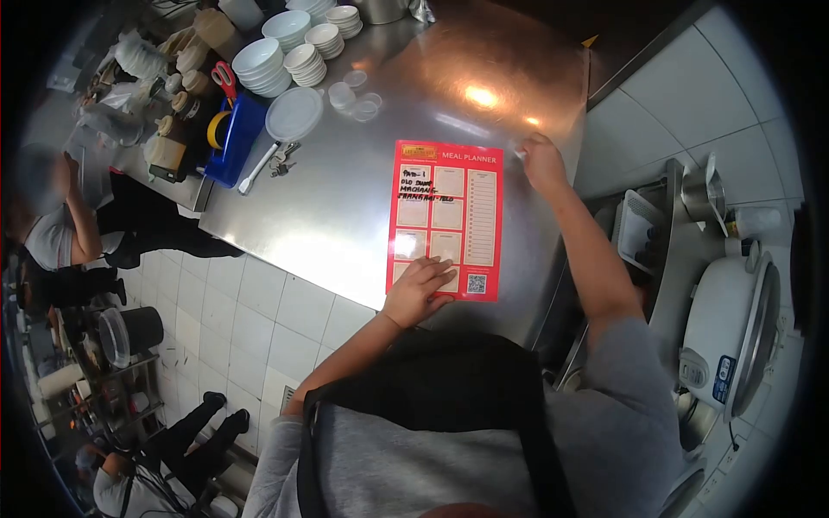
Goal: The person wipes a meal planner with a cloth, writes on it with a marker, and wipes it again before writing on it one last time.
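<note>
A red meal planner sheet (449, 216) with handwriting in its top boxes lies flat on the steel counter (345, 198). My left hand (419, 289) rests palm down on the sheet's near left corner, fingers spread. My right hand (542, 160) sits beyond the sheet's far right corner, fingers closed around a small white object (520, 154) that is too small to identify.
Stacks of white bowls (285, 52), a white plate (294, 112), small clear cups (354, 95) and a blue bin (231, 138) with scissors crowd the counter's far left. A rice cooker (730, 324) stands at right. Other people work at left.
</note>
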